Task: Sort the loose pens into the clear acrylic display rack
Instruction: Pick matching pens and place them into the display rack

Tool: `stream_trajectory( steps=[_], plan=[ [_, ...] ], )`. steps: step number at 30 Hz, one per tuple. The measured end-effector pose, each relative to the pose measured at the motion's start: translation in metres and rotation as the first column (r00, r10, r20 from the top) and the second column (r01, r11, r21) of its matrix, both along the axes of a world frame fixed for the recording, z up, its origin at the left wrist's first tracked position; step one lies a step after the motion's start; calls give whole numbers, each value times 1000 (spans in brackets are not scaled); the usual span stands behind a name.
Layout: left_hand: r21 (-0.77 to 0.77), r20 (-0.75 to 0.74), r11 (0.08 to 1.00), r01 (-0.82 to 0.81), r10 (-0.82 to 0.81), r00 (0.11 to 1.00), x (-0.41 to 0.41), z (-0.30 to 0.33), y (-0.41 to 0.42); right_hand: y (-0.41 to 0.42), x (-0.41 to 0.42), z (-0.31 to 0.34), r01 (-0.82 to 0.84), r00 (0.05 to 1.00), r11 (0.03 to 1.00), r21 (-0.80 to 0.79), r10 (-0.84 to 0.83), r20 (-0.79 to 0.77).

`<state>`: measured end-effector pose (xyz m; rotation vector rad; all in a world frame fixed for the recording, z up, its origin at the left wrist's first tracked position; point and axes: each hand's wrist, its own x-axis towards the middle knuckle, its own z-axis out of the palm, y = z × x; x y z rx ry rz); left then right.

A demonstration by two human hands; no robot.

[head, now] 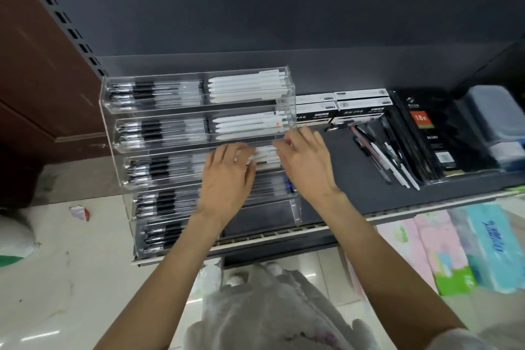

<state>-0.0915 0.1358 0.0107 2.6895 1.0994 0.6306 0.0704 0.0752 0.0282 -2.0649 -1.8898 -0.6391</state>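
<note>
The clear acrylic rack (292, 111) stands on the dark shelf, with several stepped tiers. Black pens (153, 91) fill the left compartments and white pens (247, 85) fill the right ones in the upper tiers. My left hand (227, 179) and my right hand (306, 162) both reach into the right compartment of the third tier. Between them their fingertips touch a small bunch of white pens (265, 155); the hands are blurred, so the grip is unclear. Several loose pens (383, 153), black and white, lie on the shelf right of the rack.
White pen boxes (358, 102) stand behind the loose pens. A black notebook pack (431, 133) and a bluish plastic box (494, 128) sit at the far right. Colourful packets (454, 250) lie below the shelf edge (312, 227). A brown door (42, 79) is left.
</note>
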Motion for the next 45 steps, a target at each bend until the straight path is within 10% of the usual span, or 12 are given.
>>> stream_trajectory(
  steps=[5, 9, 18, 27, 45],
  plan=[
    [174, 381, 971, 164, -220, 898, 23, 22, -27, -55, 7, 12, 120, 942, 982, 147, -66, -329],
    [101, 416, 919, 382, -388, 822, 63, 32, -59, -124, 48, -12, 323, 842, 947, 4, -285, -459],
    [-286, -103, 913, 291, -331, 938, 207, -2, -44, -168, 171, -64, 351, 759, 921, -170, -386, -525],
    [-246, -548, 945, 216, -320, 773, 307, -48, -18, -144, 217, -97, 235, 826, 828, -510, -447, -345],
    [-508, -508, 862, -5, -295, 809, 323, -50, -16, -144, 225, -113, 246, 889, 901, -356, -357, -288]
  ],
)
